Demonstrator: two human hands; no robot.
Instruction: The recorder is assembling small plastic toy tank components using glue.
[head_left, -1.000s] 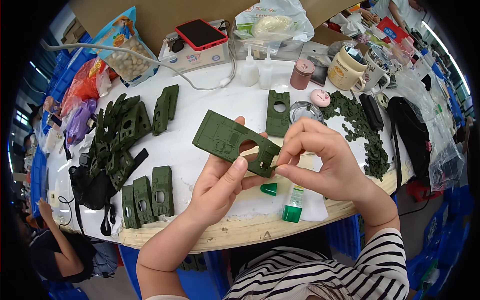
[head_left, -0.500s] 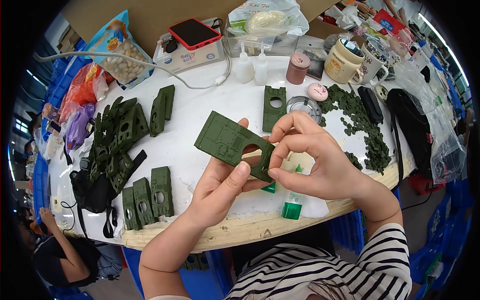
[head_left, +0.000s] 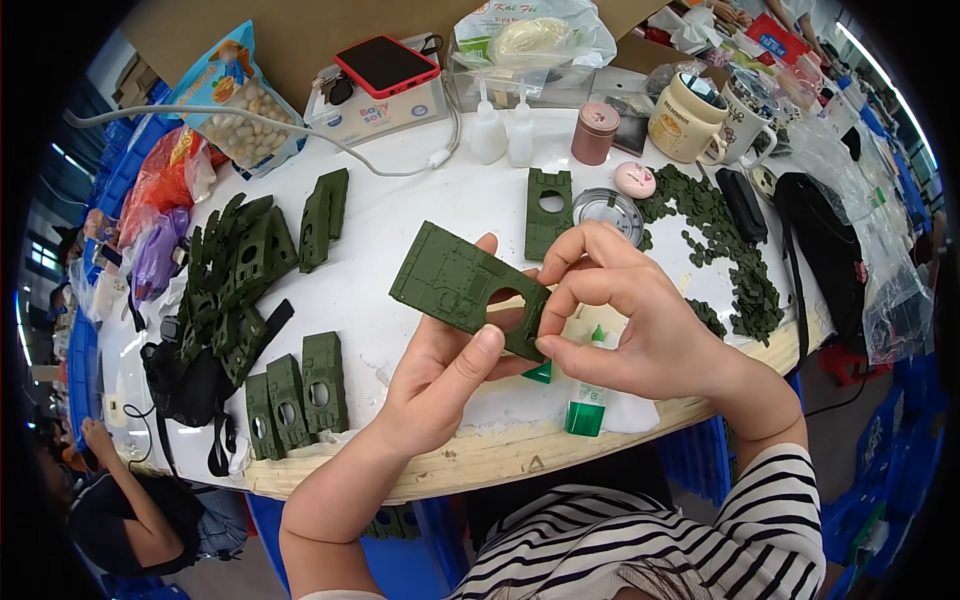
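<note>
A dark green plastic toy tank hull (head_left: 455, 282) with a large round hole is held tilted over the table's front half. My left hand (head_left: 445, 375) grips it from below, thumb on the near edge beside the hole. At its right end my right hand (head_left: 625, 310) is closed, thumb and fingertips pinched against the hull; whether a small part sits between them is hidden. Below my right hand lies a glue bottle (head_left: 586, 405) with a green cap and green base. Another green hull (head_left: 549, 215) lies flat just beyond, beside a round clear dish (head_left: 608, 216).
Three hulls (head_left: 322, 385) lie at the front left, near a heap of green parts (head_left: 235, 260) and a black bag (head_left: 185, 380). Many tiny green pieces (head_left: 750, 290) spread at the right. White squeeze bottles (head_left: 488, 135), a pink tin (head_left: 596, 133) and mugs (head_left: 688, 120) stand behind.
Almost nothing differs. Both hands and the hull keep the same pose; the view has shifted very slightly.
</note>
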